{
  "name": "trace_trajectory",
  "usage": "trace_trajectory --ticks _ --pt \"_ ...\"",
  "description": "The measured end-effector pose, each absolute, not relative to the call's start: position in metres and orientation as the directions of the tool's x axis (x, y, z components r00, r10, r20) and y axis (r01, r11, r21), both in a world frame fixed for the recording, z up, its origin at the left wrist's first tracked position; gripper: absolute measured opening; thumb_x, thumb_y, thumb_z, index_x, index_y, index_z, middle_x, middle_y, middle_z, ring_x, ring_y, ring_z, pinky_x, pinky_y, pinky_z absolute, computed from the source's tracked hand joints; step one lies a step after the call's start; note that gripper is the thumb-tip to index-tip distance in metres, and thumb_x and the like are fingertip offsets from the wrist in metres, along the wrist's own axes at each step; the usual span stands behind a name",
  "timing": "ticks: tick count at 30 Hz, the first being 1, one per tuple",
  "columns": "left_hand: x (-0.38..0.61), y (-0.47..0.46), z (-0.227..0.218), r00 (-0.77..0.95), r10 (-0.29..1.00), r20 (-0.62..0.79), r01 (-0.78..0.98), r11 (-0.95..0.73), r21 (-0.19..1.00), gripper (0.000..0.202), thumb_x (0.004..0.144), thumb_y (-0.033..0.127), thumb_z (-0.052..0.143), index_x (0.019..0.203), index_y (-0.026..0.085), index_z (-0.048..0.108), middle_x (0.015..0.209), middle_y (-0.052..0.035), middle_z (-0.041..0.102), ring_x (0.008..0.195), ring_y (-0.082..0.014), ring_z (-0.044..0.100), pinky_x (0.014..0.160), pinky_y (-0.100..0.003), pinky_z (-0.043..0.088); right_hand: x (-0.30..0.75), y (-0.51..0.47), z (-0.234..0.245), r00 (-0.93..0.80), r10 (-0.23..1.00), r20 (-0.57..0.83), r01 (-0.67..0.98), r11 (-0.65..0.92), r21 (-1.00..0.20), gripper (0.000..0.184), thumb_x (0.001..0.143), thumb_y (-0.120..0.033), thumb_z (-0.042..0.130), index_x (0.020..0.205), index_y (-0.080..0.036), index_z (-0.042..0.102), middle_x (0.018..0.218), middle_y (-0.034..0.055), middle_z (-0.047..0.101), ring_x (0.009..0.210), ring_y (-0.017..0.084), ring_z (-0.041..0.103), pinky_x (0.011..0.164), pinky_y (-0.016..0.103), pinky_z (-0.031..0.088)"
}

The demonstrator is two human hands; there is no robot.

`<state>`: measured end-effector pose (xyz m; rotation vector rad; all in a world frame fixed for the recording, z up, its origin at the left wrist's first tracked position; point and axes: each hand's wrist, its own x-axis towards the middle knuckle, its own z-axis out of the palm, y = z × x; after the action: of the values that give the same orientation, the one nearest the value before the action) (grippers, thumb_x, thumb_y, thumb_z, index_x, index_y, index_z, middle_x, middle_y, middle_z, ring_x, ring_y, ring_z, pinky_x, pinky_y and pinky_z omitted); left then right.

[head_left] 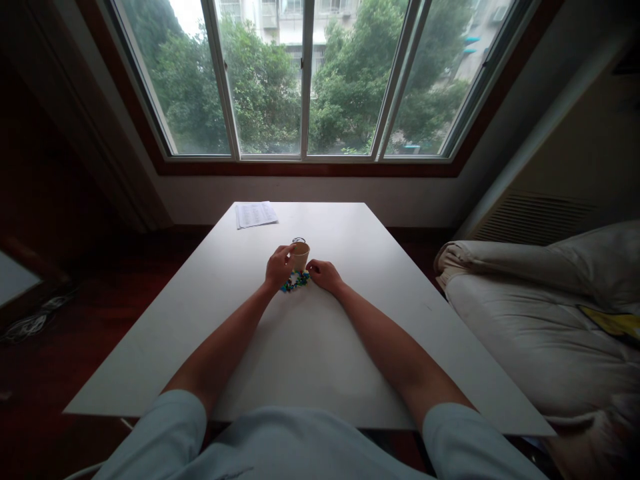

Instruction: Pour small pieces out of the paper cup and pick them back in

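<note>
A brown paper cup (301, 256) stands near the middle of the white table (320, 347), its open top facing up. My left hand (280, 267) is closed around the cup's left side, thumb and fingers by the rim. Just in front of the cup lies a cluster of small colourful pieces (296, 283), blue, green and yellow, too small to name. My right hand (324, 275) rests at the right of the cup and the pieces, its fingers curled together. Whatever the right fingertips hold, if anything, is too small to make out. Behind the cup lies a thin dark loop (299, 239).
Printed sheets of paper (256, 214) lie at the table's far left corner. Beyond the far edge are a wall and a wide window (305, 87). A pale sofa (520, 320) stands to the right. Coiled cables (33, 323) lie on the floor at left.
</note>
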<state>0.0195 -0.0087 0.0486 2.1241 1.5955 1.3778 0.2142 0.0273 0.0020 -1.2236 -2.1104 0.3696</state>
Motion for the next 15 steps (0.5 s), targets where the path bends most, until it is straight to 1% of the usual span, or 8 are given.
trace_trajectory --ticks 8,12,15 --pt "0.015 -0.008 0.046 0.032 0.809 0.587 0.696 -0.439 0.568 0.041 0.089 0.016 0.050 0.127 0.021 0.063 0.122 -0.0071 0.064 0.072 -0.0121 0.057 0.076 -0.029 0.051 0.215 0.028 0.001 -0.354 0.840 0.412 0.649 0.538 -0.539 0.019 0.083 -0.024 0.054 0.089 -0.023 0.072 0.069 -0.0014 0.064 0.061 0.012 0.050 0.062 0.023 0.036" --pt "0.012 -0.011 0.051 0.052 0.794 0.605 0.677 -0.473 0.564 0.040 0.088 0.014 0.050 0.125 0.021 0.063 0.126 -0.0071 0.063 0.073 -0.0118 0.059 0.077 -0.029 0.052 0.216 0.028 0.000 -0.351 0.843 0.408 0.649 0.533 -0.543 0.019 0.083 -0.023 0.053 0.089 -0.022 0.072 0.068 -0.0015 0.064 0.061 0.012 0.050 0.062 0.023 0.036" --pt "0.004 -0.009 0.056 0.046 0.781 0.623 0.666 -0.489 0.564 0.038 0.090 0.015 0.049 0.124 0.021 0.063 0.127 -0.0075 0.063 0.075 -0.0120 0.060 0.076 -0.029 0.052 0.217 0.028 0.000 -0.353 0.848 0.395 0.651 0.526 -0.548 0.020 0.083 -0.023 0.053 0.090 -0.022 0.072 0.068 -0.0018 0.064 0.061 0.012 0.050 0.063 0.023 0.035"
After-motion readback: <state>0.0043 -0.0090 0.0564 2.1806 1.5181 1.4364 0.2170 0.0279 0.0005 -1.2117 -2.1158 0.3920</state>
